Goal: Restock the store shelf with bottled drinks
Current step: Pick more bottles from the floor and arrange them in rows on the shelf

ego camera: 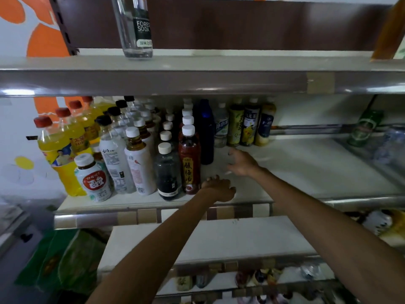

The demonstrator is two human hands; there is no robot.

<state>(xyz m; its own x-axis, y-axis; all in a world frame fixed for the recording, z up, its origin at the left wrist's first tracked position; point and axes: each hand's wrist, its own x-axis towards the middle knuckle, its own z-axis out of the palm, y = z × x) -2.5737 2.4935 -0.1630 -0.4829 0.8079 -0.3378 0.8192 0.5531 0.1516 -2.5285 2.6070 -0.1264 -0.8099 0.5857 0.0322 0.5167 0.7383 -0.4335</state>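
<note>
Through the head camera I took the red tea bottle (189,159) at the front of the middle shelf (306,167) as my marker. Left of it, the bottled drinks stood packed in rows running front to back: a dark bottle (167,172) touching its side, white-labelled ones further left, and the yellow sodas (54,148) at the far end. The rows were faced forward, I judged, so that each kind could be pulled from the front.

Just right of the red bottle's base lay my left hand (217,188), fingers loosely curled on the shelf board and grasping nothing. Whether its knuckles touched the bottle I could not tell, since the picture was soft there. Further right and a little deeper hovered my right hand (242,162), fingers spread and released, blurred, with nothing in it.

Behind the red bottle stood a dark blue bottle (206,132), and right of that a short line of tea bottles (249,126) against the back. The rest of the shelf to the right lay bare as far as a green can (365,128). That gap, I judged, was where the next drinks belonged. Above, a lone clear soda bottle (135,27) stood on the upper shelf.
</note>
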